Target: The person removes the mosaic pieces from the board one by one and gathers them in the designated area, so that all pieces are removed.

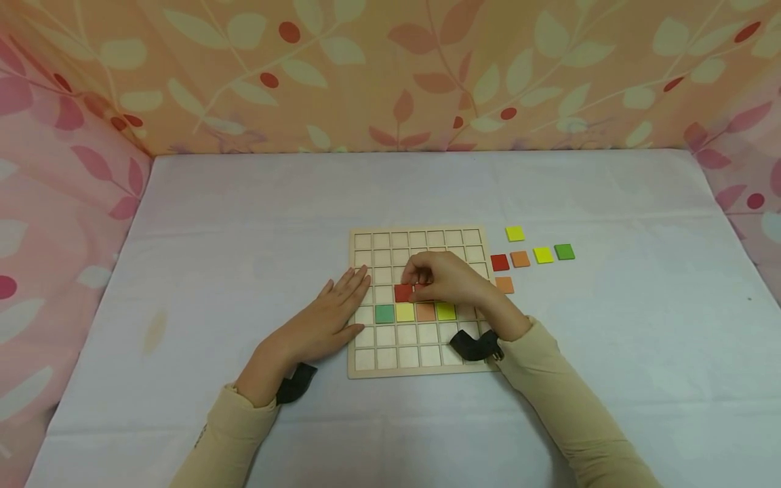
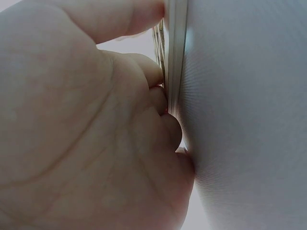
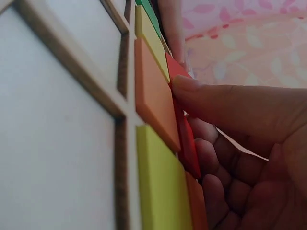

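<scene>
A square wooden grid board [image 1: 360,371] lies on the table. In one row sit a green tile [image 1: 384,314], a yellow tile [image 1: 405,312], an orange tile [image 1: 425,312] and another yellow tile [image 1: 447,311]. My left hand [image 1: 329,315] lies with straight, spread fingers over the board's left edge. Above the yellow and orange tiles, my right hand [image 1: 448,278] is bent over two red tiles, the left one [image 1: 403,293] mostly visible. The right thumb [image 3: 192,88] touches the red tiles [image 3: 189,143], with the other fingers curled behind. An orange tile [image 3: 196,203] shows beside them.
Right of the board lie loose tiles: red [image 1: 499,262], orange [image 1: 520,259], green [image 1: 564,251] and yellow [image 1: 515,234] among them. A black wrist piece [image 1: 476,346] overlaps the board's lower right. Patterned cloth [image 1: 390,74] stands behind the white table [image 1: 244,203].
</scene>
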{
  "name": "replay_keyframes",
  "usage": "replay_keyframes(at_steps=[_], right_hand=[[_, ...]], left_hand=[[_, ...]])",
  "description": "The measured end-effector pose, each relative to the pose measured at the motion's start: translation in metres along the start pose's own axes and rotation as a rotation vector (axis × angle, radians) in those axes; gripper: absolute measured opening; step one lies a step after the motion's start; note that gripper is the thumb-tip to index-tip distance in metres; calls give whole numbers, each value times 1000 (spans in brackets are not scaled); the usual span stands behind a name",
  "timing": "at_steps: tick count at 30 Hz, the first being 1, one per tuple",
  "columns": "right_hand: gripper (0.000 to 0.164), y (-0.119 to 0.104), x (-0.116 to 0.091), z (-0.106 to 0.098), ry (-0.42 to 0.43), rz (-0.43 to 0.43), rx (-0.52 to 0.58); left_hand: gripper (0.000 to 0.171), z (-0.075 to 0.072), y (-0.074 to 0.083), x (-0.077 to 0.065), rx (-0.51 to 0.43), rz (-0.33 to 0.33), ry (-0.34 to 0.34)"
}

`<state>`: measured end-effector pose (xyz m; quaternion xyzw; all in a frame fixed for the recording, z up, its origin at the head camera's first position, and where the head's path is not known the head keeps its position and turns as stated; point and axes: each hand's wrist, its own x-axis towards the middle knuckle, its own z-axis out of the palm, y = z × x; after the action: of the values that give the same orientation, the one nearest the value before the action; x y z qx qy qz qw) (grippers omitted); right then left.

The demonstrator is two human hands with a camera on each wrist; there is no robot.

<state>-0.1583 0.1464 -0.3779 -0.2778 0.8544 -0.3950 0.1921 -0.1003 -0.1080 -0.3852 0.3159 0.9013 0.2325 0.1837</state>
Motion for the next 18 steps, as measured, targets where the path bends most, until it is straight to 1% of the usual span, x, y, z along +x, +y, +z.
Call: replay_keyframes(at_steps=[10,18], right_hand=[[11,0,-2,0,9,-18,35],[8,1,-2,-2,-18,-31,80]], left_hand=[[73,0,1,0,-11,4,5],[72,0,1,0,-5,1,6]])
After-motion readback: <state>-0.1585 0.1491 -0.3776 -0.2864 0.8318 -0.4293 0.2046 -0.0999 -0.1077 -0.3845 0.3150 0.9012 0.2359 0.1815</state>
